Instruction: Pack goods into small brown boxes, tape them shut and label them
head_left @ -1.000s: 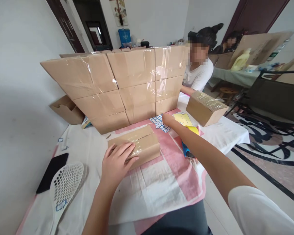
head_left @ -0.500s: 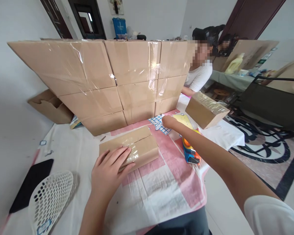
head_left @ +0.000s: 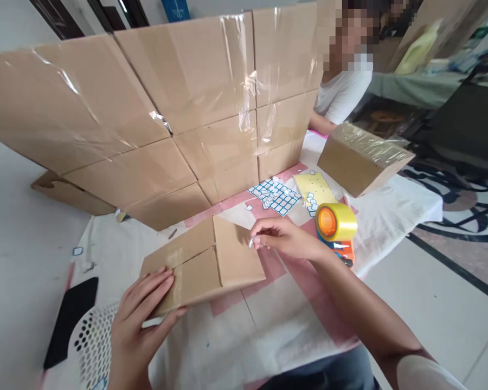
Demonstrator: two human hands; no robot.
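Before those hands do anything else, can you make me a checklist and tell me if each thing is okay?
1. Left hand on the small cardboard box: ok, it rests on the end away from the other hand.
2. Right hand holding the small white piece: ok, pinched at the fingertips.
3. White piece touching the box: cannot tell; it overlaps the box's end panel in this view.
4. Tape roll away from the box: ok, there's a gap between them.
5. White piece lying flat: not ok, it looks curled.
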